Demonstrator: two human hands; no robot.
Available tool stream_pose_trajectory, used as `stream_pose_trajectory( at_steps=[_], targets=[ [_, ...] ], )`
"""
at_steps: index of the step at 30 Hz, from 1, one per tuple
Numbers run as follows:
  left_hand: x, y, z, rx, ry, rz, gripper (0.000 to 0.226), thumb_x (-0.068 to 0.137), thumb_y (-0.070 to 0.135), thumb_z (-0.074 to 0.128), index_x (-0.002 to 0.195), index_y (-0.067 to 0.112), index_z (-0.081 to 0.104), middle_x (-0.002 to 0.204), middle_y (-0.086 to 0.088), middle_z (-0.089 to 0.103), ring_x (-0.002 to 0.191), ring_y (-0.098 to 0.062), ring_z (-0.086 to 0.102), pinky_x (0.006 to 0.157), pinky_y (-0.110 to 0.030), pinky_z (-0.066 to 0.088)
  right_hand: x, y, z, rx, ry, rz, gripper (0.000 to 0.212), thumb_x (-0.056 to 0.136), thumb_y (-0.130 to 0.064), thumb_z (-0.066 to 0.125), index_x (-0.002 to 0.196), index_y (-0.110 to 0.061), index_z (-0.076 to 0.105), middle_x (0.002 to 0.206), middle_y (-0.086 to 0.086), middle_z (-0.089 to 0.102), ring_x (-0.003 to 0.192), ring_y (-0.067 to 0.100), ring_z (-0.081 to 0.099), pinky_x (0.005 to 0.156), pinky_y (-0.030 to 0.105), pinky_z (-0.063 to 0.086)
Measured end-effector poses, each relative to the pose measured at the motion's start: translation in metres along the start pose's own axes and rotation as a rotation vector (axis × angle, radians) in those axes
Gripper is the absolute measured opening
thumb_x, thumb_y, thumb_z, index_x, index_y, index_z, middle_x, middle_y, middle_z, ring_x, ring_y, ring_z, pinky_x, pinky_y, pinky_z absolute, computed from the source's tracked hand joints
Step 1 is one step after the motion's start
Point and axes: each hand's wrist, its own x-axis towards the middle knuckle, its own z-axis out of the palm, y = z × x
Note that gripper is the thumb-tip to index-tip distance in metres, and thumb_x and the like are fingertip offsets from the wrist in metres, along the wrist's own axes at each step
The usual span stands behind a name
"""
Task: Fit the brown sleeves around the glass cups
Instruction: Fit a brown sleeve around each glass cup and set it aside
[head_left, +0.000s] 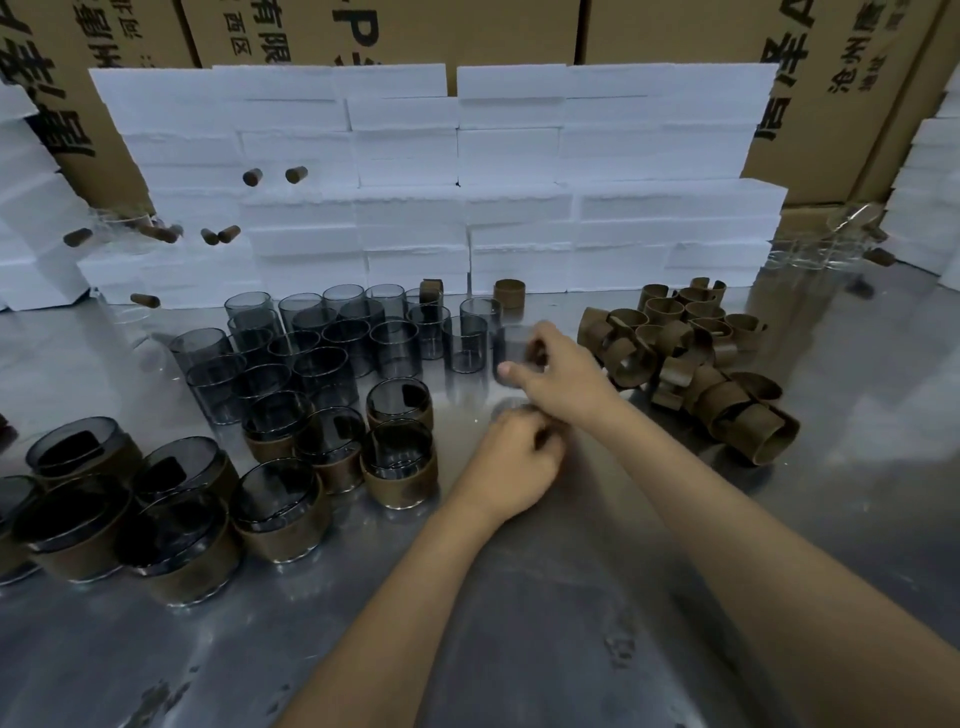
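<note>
While white foam blocks (426, 176) wall the steel table (571, 597), right hand (563, 371) grips a glass cup (511, 345), left hand (511, 465) fisted.

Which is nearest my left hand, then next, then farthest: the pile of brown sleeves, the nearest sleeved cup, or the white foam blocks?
1. Sleeved cup, just left of the left hand.
2. Pile of brown sleeves, off to the right.
3. White foam blocks, stacked at the back.

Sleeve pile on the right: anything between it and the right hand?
Nothing visible. The right hand is at a bare glass cup, and the sleeve pile lies just to its right across bare table.
</note>
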Motion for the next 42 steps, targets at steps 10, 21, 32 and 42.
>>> stream_pose_trajectory(
  at_steps=[10, 21, 32, 42],
  targets=[
    [0.004, 0.008, -0.014, -0.702, 0.364, -0.339, 0.02, 0.109, 0.024, 0.045, 0.123, 0.016, 0.057, 0.114, -0.012, 0.064, 0.094, -0.021, 0.067, 0.087, -0.035, 0.057, -0.049, 0.016, -0.006, 0.739, 0.178, 0.386, 0.078, 0.067, -0.051, 0.09, 0.129, -0.022, 0.053, 0.115, 0.002, 0.068, 0.105, 0.018, 0.068, 0.094, 0.037, 0.054],
    [-0.003, 0.013, -0.007, -0.656, 0.302, -0.308, 0.056, 0.09, 0.054, 0.067, 0.121, 0.008, 0.064, 0.1, -0.009, 0.074, 0.08, -0.017, 0.071, 0.072, -0.029, 0.056, -0.061, 0.003, 0.019, 0.503, 0.236, 0.18, 0.047, 0.107, -0.056, 0.024, 0.113, -0.02, 0.055, 0.087, -0.012, 0.061, 0.076, -0.011, 0.062, 0.067, 0.008, 0.046],
    [-0.004, 0.014, -0.016, -0.722, 0.245, -0.284, 0.051, 0.107, 0.048, 0.042, 0.136, 0.007, 0.053, 0.116, -0.016, 0.072, 0.096, -0.022, 0.069, 0.076, -0.031, 0.052, -0.063, 0.004, 0.007, 0.763, 0.147, 0.394, 0.066, 0.085, -0.081, 0.053, 0.119, -0.025, 0.059, 0.082, -0.002, 0.067, 0.061, 0.005, 0.063, 0.059, 0.027, 0.051],
    [-0.007, 0.017, -0.015, -0.73, 0.109, -0.237, 0.055, 0.09, 0.063, 0.067, 0.12, 0.017, 0.075, 0.118, -0.016, 0.074, 0.101, -0.027, 0.073, 0.087, -0.035, 0.059, -0.069, -0.001, 0.012, 0.637, 0.087, 0.259, 0.078, 0.084, -0.089, 0.03, 0.12, -0.031, 0.068, 0.104, -0.005, 0.076, 0.092, 0.011, 0.074, 0.084, 0.038, 0.06]
  ],
)
